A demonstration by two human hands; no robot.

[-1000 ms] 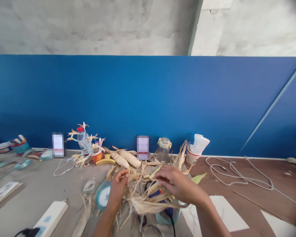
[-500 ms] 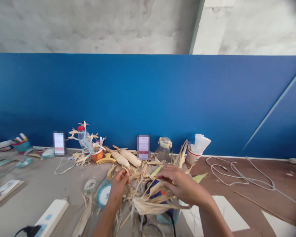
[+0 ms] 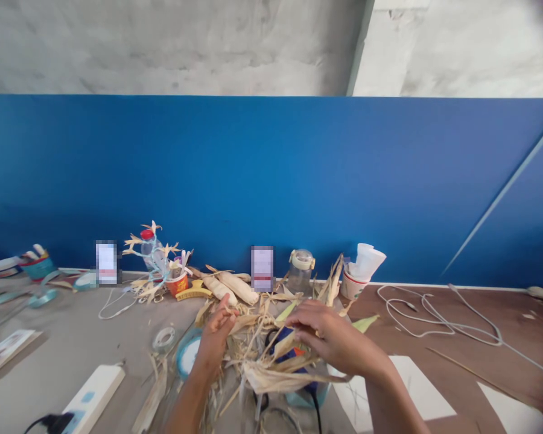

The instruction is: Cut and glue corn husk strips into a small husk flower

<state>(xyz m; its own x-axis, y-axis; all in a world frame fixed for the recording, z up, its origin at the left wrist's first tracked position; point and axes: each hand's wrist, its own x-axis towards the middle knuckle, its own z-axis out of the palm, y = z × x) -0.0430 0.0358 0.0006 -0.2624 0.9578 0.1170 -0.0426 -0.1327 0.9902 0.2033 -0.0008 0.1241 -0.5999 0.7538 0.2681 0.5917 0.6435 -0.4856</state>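
Note:
My left hand (image 3: 217, 328) is over the left side of a heap of dry corn husk (image 3: 276, 377). Its index finger is raised, and a small pale husk piece shows at its fingertips. Across the heap, my right hand (image 3: 328, 331) hangs palm down with bent fingers over husk strips. What its fingertips hold, if anything, is hidden. Beneath the right hand and the husks lies a dark blue tool (image 3: 283, 346) with a black cord, mostly covered. A blue-rimmed spool (image 3: 183, 355) sits beside my left wrist, with a roll of clear tape (image 3: 163, 339) to its left.
Behind stand an orange cup (image 3: 178, 283), a propped phone (image 3: 262, 268), a lidded jar (image 3: 301, 271) and a paper cup (image 3: 355, 284). Husk-wrapped cobs (image 3: 238, 286) lie before the blue partition. A power strip (image 3: 93, 398) is front left; white cables (image 3: 438, 319) lie right.
My left hand's index finger has lifted away from the thumb, and the fingers have spread a little. My right hand has hardly moved. The view has shifted slightly.

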